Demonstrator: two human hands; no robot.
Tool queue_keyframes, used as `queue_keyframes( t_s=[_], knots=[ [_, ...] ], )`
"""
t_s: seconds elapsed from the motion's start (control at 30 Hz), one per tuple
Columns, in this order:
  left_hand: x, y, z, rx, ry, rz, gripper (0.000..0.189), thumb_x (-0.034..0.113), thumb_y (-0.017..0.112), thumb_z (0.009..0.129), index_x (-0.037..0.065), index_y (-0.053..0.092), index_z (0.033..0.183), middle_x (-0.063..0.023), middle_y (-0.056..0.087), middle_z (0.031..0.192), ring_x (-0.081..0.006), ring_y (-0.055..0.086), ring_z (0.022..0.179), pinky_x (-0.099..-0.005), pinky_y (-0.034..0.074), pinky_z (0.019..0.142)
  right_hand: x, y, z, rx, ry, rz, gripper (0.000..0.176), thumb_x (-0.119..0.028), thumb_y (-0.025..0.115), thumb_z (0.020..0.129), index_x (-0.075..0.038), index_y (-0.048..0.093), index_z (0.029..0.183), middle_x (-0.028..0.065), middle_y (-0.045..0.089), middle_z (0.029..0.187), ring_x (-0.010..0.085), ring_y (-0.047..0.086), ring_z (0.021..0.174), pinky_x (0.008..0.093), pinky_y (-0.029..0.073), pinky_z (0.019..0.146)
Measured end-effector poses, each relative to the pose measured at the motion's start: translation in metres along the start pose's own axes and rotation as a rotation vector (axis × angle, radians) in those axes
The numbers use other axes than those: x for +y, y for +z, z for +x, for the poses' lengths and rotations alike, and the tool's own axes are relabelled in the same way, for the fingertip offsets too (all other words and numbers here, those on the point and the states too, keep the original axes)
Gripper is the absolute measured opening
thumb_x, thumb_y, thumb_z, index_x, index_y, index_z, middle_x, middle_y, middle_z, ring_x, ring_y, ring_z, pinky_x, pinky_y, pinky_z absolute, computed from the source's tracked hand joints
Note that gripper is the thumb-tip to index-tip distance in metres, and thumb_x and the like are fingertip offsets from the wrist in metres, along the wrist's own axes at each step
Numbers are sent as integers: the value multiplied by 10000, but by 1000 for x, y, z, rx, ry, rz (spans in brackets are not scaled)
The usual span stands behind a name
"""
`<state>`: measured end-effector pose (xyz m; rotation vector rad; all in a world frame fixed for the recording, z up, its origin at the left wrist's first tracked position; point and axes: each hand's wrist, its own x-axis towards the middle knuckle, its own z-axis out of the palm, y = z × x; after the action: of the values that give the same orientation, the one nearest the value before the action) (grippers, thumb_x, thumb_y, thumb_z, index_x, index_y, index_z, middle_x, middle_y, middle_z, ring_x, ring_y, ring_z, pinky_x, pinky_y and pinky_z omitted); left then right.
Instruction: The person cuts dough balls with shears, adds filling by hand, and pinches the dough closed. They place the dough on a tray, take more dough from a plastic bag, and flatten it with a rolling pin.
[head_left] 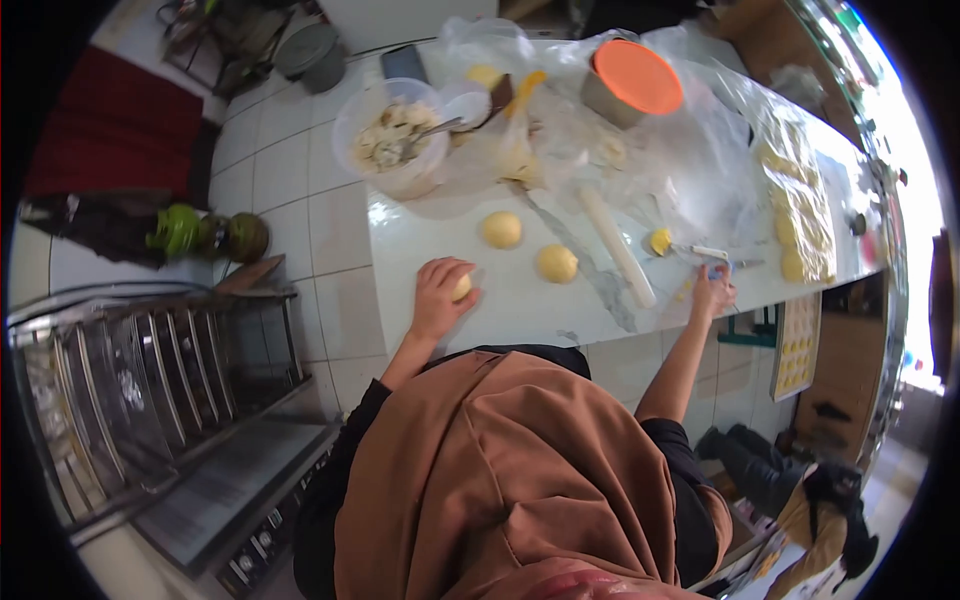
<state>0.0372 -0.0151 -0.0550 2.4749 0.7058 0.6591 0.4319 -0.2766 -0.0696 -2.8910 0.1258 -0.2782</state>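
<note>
My left hand (438,300) is curled over a pale yellow dough ball (461,288) near the table's front left edge. Two more smooth dough balls lie just beyond it, a left one (502,229) and a right one (557,264). Over on the right, my right hand (712,296) has its fingers closed around a blue-handled tool (719,271); its exact kind is unclear. A white-handled utensil (710,252) lies just past those fingers, close to a small yellow lump (660,242). Between my hands rests a white rolling pin (615,245), set at a slant.
A plastic tub (405,140) of pale filling with a spoon stands at the back left. Clear plastic sheets and an orange-lidded container (638,78) occupy the back. Plastic-covered dough pieces (800,215) sit at right. A metal rack (150,390) is left; a person (815,500) is behind right.
</note>
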Motion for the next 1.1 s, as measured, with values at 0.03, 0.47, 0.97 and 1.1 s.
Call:
queue_keyframes(
  t_s=[0.03,0.47,0.97,1.1],
  knots=[
    [-1,0,1,24,7,16,439,240,698,622,118,556,1019,-53,501,1079,-274,437,1056,-376,344,894,1,3,2,18,-40,2,350,-385,666,643,-224,535,924,198,457,1036,361,429,983,455,397,791],
    [-7,-54,5,553,-266,-147,222,31,526,737,33,558,957,-121,510,996,-265,490,951,-350,402,814,22,-11,-3,241,-335,-205,245,-315,526,737,-100,643,752,82,509,1057,297,447,974,473,385,768],
    [75,-80,43,224,60,-514,434,166,631,697,49,504,1095,-131,477,1096,-285,444,1026,-370,363,869,-63,-215,-82,-597,-406,1659,250,-200,405,878,-6,497,750,58,440,679,170,471,707,330,398,786],
    [110,-42,39,-15,127,-567,675,213,665,692,90,336,1269,-133,429,1163,-309,401,1074,-383,329,906,-142,-197,-157,-1298,-212,1842,288,-253,407,830,15,434,933,71,445,812,194,457,837,369,307,925]
  ],
)
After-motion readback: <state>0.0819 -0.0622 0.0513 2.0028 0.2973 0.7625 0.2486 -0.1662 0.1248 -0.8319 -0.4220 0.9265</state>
